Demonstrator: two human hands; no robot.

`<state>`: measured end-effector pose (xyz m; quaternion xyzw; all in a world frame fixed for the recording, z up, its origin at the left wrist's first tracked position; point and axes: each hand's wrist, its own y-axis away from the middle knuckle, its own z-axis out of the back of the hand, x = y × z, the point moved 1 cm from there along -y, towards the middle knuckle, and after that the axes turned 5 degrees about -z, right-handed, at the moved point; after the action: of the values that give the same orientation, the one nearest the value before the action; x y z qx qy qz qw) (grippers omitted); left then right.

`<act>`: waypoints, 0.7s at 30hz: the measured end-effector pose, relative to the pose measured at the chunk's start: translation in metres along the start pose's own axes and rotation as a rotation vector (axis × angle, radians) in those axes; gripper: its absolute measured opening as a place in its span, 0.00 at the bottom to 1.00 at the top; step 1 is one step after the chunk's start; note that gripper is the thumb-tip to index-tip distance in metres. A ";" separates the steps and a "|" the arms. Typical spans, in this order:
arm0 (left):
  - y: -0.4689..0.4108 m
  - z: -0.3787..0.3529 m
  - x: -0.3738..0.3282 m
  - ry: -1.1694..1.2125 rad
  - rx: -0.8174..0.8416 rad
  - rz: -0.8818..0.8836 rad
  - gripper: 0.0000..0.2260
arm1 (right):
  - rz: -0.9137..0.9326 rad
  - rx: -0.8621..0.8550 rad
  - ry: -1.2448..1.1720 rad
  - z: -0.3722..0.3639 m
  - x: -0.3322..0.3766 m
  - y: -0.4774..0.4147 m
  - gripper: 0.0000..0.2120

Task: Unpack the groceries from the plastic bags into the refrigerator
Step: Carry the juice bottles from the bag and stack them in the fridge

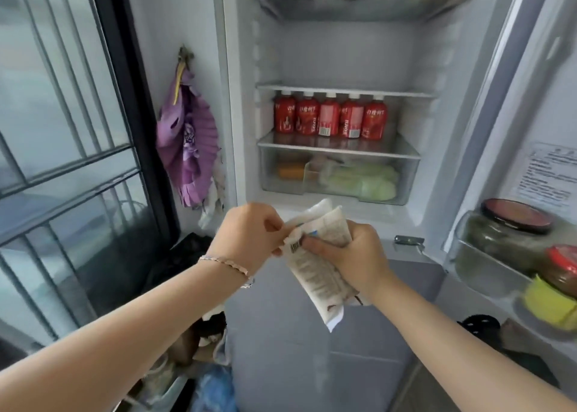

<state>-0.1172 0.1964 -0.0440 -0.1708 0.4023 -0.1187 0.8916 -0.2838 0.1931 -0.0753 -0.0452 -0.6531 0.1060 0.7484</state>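
Both my hands hold a few white printed pouches [315,265] in front of the open refrigerator [343,52]. My right hand [349,255] grips the bundle around its middle. My left hand [249,233], with a bracelet on the wrist, pinches the upper left edge of the pouches. The pouches hang just below the clear crisper drawer [337,180]. The middle shelf [343,88] is bare. Below it a row of red bottles [331,118] stands on a glass shelf. Blue and pale plastic bags [212,389] lie on the floor at the lower left.
The crisper drawer holds green vegetables [362,180] and an orange item [290,171]. The open door at right carries jars with red lids [512,233] and a yellow container [546,305]. A purple fan [187,143] hangs on the fridge's left side. A barred window [62,130] fills the left.
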 end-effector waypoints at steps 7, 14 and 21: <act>-0.115 -0.045 0.013 0.702 -0.041 0.279 0.04 | 0.038 -0.059 -0.070 0.052 -0.008 -0.114 0.10; -0.186 -0.057 0.023 -0.340 -0.178 -0.454 0.04 | -0.012 -0.075 -0.087 0.061 -0.026 -0.193 0.06; -0.227 -0.056 0.032 0.050 -0.031 -0.268 0.06 | -0.004 -0.187 0.018 0.081 -0.035 -0.228 0.10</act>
<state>-0.1558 -0.0335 -0.0092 -0.2336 0.3996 -0.2349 0.8547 -0.3452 -0.0421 -0.0504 -0.1146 -0.6536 0.0428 0.7469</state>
